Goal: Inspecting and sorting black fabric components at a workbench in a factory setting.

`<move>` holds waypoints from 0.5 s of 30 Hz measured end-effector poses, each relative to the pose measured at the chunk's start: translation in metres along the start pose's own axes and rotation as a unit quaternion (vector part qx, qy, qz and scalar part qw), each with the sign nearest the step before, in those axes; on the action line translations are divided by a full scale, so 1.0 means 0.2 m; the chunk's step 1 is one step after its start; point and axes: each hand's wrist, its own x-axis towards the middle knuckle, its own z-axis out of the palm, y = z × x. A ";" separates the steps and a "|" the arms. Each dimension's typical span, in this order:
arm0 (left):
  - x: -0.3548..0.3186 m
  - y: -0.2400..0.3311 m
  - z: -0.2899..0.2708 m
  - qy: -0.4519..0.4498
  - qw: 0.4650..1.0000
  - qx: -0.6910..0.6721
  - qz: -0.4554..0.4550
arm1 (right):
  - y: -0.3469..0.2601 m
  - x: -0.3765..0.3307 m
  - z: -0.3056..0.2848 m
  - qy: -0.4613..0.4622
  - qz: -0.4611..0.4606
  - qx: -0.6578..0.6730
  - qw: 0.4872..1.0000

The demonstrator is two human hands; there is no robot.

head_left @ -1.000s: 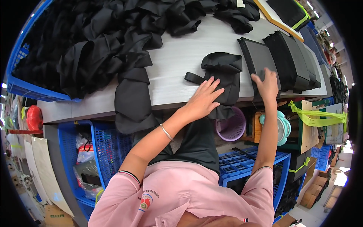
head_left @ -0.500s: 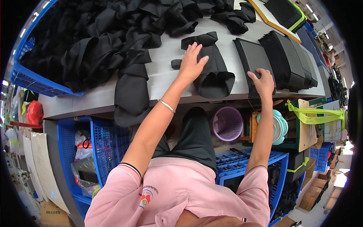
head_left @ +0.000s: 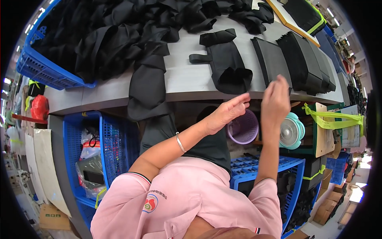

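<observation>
My left hand (head_left: 229, 113) is off the table, in front of its edge and above the purple bin, with fingers stretched out and nothing seen in them. My right hand (head_left: 275, 101) is raised at the near end of a stack of flat black panels (head_left: 272, 59); motion smears its fingers, and I cannot tell whether it touches the stack. Between the piles lies a black fabric pouch (head_left: 227, 59), its open mouth toward me and a short strap sticking out to the left. Another black fabric piece (head_left: 147, 85) hangs over the table edge.
A heap of black fabric pieces (head_left: 115, 44) covers the table's left, against a blue crate (head_left: 51, 67). More black panel stacks (head_left: 302, 59) stand at right. Below the edge are a purple bin (head_left: 248, 133), a small turquoise fan (head_left: 291, 130) and blue baskets (head_left: 101, 151).
My left hand has left the pouch and come back toward me, past the table edge. My right hand has lifted off the near panel stack and drawn slightly back. The view has shifted a little.
</observation>
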 end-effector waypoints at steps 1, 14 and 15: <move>0.01 -0.04 -0.02 -0.024 0.999 -0.043 0.010 | -0.10 -0.07 -0.09 -0.021 -0.009 0.042 0.999; -0.17 0.03 -0.09 -0.026 0.988 -0.150 -0.007 | -0.33 -0.54 -0.42 -0.277 0.331 0.445 0.784; -0.17 0.04 -0.08 -0.003 0.988 -0.148 -0.039 | -0.32 -0.55 -0.41 -0.248 0.313 0.422 0.814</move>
